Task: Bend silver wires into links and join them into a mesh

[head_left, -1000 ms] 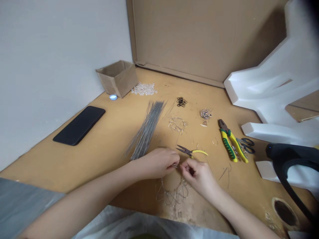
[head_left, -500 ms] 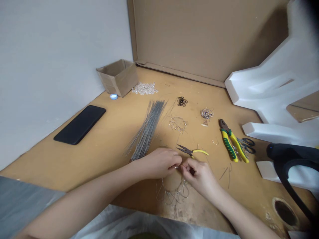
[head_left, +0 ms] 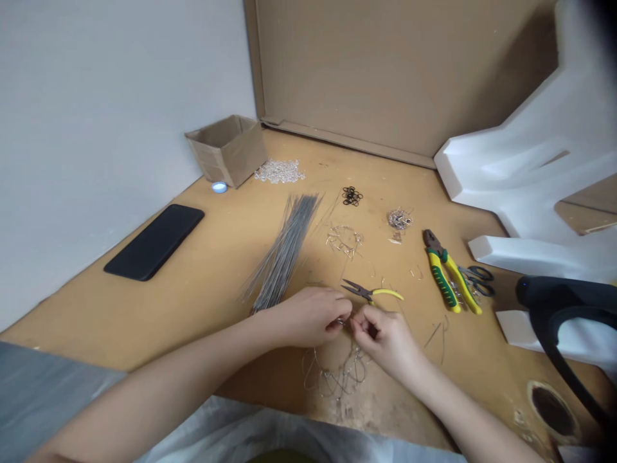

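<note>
Tan tabletop point(head_left: 183, 308) beneath, left fingers point(head_left: 337, 307) pinch shiny wire point(head_left: 340, 321).

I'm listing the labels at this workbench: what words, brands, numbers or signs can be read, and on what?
None can be read.
Phone: no lettering shows.
Cardboard box: no print shows.
Large pliers: no brand legible.
Blue cap: too small to tell.
Table: smudges near its front edge, too blurred to call writing.
</note>
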`<act>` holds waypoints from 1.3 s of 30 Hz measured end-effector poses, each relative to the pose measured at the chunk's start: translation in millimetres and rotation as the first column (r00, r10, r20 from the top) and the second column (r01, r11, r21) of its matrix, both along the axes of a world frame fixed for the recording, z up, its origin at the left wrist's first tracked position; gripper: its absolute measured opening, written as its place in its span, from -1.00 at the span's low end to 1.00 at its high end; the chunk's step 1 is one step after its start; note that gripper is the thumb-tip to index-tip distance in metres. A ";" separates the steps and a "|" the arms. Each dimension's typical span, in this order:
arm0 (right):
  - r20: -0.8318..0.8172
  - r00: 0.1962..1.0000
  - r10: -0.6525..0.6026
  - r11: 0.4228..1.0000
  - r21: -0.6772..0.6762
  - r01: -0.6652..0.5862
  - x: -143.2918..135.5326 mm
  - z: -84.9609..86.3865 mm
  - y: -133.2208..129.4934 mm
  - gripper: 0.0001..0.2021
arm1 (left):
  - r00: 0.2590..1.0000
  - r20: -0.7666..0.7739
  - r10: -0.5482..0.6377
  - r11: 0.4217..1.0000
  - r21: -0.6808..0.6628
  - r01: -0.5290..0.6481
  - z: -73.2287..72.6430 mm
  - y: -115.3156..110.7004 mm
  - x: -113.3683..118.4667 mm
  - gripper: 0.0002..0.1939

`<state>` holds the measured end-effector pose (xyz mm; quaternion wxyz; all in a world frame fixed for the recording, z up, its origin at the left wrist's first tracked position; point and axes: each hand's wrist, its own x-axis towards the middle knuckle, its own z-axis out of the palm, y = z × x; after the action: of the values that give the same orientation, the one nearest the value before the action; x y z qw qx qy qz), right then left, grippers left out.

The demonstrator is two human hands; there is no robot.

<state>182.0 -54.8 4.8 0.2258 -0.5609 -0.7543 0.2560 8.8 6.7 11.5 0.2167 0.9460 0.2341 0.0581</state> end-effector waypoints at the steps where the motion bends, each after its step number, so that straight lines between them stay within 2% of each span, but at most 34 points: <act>1: 0.000 1.000 0.000 1.000 0.004 0.000 0.0 0.1 -0.1 -0.86 | 1.000 -0.005 -0.004 1.000 0.006 0.004 -0.8 0.0 0.0 -0.97; 7: 0.008 1.000 0.010 0.999 0.035 -0.011 -0.2 1.4 -0.2 -0.87 | 1.000 -0.016 -0.018 1.000 -0.001 0.018 -2.7 0.1 0.9 -0.95; 14: 0.010 1.000 0.007 0.999 0.041 -0.007 -1.1 1.2 -0.7 -0.86 | 1.000 -0.013 0.021 0.999 -0.044 -0.021 3.2 -0.4 2.8 -0.94; 22: 0.008 1.000 -0.016 0.999 0.045 0.016 -2.2 0.4 -0.3 -0.86 | 0.999 0.003 0.041 0.995 -0.091 -0.041 3.4 0.2 2.6 -0.92; 39: 0.011 1.000 -0.004 0.999 0.053 0.003 -0.8 -1.2 -0.3 -0.86 | 1.000 0.009 0.013 1.000 -0.026 -0.012 -1.3 1.6 2.0 -0.94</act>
<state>181.2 -55.1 3.5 0.2368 -0.5574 -0.7610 0.2324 10.7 8.3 10.2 0.2295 0.9413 0.2399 0.0606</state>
